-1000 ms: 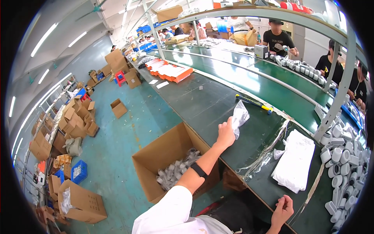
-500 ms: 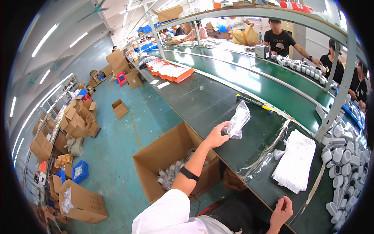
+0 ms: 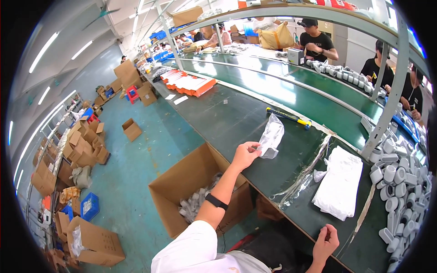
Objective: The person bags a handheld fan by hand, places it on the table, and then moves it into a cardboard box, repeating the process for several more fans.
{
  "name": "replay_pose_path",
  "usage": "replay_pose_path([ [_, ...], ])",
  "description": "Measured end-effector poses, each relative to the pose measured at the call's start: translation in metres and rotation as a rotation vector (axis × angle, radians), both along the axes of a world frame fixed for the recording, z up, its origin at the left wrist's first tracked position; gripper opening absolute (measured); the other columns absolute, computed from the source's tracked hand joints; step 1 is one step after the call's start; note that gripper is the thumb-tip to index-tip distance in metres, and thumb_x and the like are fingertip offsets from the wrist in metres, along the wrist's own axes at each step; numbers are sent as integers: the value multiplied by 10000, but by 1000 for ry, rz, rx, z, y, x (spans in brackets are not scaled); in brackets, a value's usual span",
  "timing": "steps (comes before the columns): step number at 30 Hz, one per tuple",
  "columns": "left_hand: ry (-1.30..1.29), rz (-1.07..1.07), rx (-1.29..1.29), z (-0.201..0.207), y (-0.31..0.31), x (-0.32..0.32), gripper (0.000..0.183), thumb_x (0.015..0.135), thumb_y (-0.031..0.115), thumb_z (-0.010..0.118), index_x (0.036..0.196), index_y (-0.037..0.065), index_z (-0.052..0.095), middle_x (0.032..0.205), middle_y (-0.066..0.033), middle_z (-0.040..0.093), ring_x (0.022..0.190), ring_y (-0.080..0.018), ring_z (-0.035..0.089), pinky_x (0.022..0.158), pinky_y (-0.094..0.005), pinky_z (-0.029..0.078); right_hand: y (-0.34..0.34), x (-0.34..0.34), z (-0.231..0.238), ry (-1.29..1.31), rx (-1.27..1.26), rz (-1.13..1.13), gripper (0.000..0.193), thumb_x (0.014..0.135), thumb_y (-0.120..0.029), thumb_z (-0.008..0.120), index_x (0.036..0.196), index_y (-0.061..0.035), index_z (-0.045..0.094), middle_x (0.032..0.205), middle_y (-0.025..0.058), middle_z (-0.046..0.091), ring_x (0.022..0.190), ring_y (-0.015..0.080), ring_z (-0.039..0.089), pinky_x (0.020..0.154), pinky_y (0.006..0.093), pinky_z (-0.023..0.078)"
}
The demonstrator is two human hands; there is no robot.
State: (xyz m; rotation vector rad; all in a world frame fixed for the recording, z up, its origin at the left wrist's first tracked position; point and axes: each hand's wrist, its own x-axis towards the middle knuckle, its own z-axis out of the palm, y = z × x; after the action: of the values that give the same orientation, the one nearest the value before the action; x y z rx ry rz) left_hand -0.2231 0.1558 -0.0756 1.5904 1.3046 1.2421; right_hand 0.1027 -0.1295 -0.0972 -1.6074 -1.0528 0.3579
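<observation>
My left hand (image 3: pixel 246 155) reaches over the dark green bench, its fingertips closed on the lower edge of a clear plastic bag (image 3: pixel 272 134). The bag looks thin and crumpled; I cannot tell whether anything is inside. Just beyond it lies a yellow and black tool with a long handle (image 3: pixel 288 117). My right hand (image 3: pixel 326 242) hovers by the bench's near edge, fingers curled in, with nothing visible in them. A stack of white plastic bags (image 3: pixel 339 183) lies beyond that hand.
Below my left arm stands an open carton (image 3: pixel 175 185) holding bagged pieces. Grey and white plastic parts (image 3: pixel 400 195) are heaped at the right. A metal shelf post (image 3: pixel 387 91) rises beside them. Orange and white flat cartons (image 3: pixel 187 83) lie farther along. Several people work across the conveyor (image 3: pixel 255 84).
The whole view has shifted slightly, so things sit farther left. My left hand still grips the plastic bag. Across the conveyor, a person's outstretched arm has drawn in.
</observation>
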Motion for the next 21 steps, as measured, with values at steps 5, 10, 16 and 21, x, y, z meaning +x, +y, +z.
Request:
replay_pose_path([
  [5, -14, 34, 19, -3, 4, 1, 192, 857, 73, 697, 1040, 16, 694, 821, -39, 684, 717, -78, 594, 656, -237, 477, 0, -2, 1, -9, 20, -41, 106, 894, -50, 620, 956, 31, 647, 721, 28, 606, 621, 81, 525, 564, 236, 429],
  [10, 41, 139, 194, -7, 3, 6, 145, 856, 78, 694, 988, 16, 697, 888, -42, 688, 688, -95, 603, 639, -249, 485, -1, 0, -1, -26, 0, -43, 109, 888, -45, 620, 957, 34, 647, 742, 40, 620, 633, 91, 544, 581, 241, 446],
  [16, 167, 215, 309, -1, -6, 8, 131, 863, 72, 672, 976, 8, 691, 1022, -85, 669, 665, -141, 615, 625, -270, 500, -1, 0, -3, -39, 2, -27, 110, 915, -53, 607, 974, 35, 636, 752, -6, 584, 655, 55, 497, 578, 211, 404],
  [21, 296, 273, 371, -3, -17, 5, 145, 840, 63, 670, 973, 9, 690, 983, -105, 675, 660, -171, 624, 627, -287, 508, -1, -1, -1, -48, 2, -24, 106, 913, -50, 607, 968, 36, 636, 749, -6, 584, 648, 56, 493, 571, 216, 404],
])
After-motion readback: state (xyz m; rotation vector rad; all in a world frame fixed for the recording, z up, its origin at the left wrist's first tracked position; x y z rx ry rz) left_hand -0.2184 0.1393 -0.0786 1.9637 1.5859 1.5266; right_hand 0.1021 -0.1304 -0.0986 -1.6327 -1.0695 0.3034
